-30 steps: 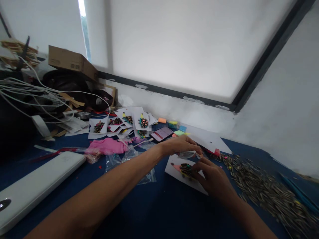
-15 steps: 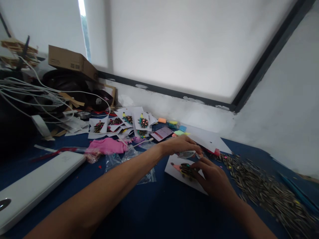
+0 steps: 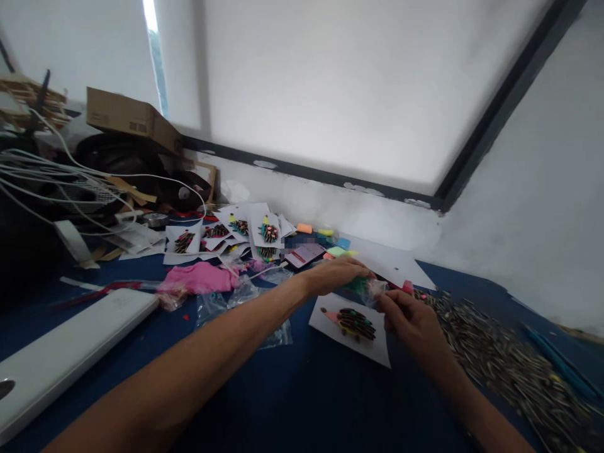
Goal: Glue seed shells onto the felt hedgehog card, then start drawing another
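Note:
A small clear plastic bag (image 3: 375,290) with something green inside is stretched between my two hands. My left hand (image 3: 340,274), fingers closed, grips the bag from the left. At the bag's right end, the thumb and fingers of my right hand (image 3: 406,314) pinch its edge. Just below them on the blue table lies a white card (image 3: 325,327). It carries a hedgehog figure (image 3: 356,324) with a pink snout, a dark nose, a yellowish underside, striped seeds as spines and small green dots among them.
Striped seeds (image 3: 500,352) are heaped at the right. Finished-looking hedgehog cards (image 3: 268,233) pile up at the back, near a phone (image 3: 304,255) and coloured clay blocks (image 3: 304,228). Pink clay (image 3: 198,279), empty plastic bags (image 3: 278,333) and a long white device (image 3: 80,352) lie left.
My right hand has moved from the hedgehog's seeds up to the plastic bag and now pinches it. My left hand has kept the bag, whose green contents now show.

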`<state>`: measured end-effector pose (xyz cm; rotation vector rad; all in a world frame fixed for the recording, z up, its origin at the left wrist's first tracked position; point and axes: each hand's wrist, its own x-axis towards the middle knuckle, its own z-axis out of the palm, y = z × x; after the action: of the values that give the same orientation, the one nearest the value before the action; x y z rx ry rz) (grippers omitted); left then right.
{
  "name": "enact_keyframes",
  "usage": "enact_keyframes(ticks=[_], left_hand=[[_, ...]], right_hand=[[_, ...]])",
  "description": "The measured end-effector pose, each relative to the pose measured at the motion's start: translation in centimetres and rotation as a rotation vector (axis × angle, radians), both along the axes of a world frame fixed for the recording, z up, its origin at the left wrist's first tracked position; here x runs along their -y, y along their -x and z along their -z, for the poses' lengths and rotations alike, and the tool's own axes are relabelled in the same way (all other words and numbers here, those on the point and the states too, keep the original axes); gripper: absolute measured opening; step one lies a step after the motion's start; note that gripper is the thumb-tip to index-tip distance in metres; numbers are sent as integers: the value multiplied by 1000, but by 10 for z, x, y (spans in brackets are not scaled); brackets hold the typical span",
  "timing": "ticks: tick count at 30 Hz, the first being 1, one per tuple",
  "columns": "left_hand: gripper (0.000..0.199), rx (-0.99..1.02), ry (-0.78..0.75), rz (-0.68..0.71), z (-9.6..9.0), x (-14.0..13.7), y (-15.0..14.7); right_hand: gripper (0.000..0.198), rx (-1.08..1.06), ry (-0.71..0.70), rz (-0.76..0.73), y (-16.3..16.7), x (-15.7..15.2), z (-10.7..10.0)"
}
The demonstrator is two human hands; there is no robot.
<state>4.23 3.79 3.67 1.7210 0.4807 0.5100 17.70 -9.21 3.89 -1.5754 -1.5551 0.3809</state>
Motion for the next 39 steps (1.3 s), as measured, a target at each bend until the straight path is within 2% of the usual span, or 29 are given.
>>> enact_keyframes(ticks=[3,5,8,10,16,19,23,26,32,36,39], left_hand=[[26,64,57,-21,-6,6,2],[28,78,133,5,-11,11,4],[44,82,297,41,-14,16,6],[51,68,349,87,-12,16,6],[42,166,307,93,-1,6,2],[38,188,314,109,1,3,2],[14,217,294,95,0,5,1],[7,197,311,39,0,8,-1],[10,188,320,14,-2,13,-2],[24,204,327,65,-4,14,-2],[13,212,317,67,-3,16,-2]], right_hand=[[37,-130,72,6,-5,-2,-1],[35,-193,67,27,-7,-2,-2],[30,-222,19,67,-12,-3,-2],[26,-239,-16,95,-14,-3,-1],[23,-262,-126,128,-17,-5,1],[25,-245,-96,139,-18,-6,1],[25,-249,-29,158,-19,-6,-1],[24,-270,3,164,-19,-6,-1],[32,-274,-7,116,-22,-8,5],[29,-292,-35,115,-24,-10,8],[21,-299,-46,115,-23,-9,6]])
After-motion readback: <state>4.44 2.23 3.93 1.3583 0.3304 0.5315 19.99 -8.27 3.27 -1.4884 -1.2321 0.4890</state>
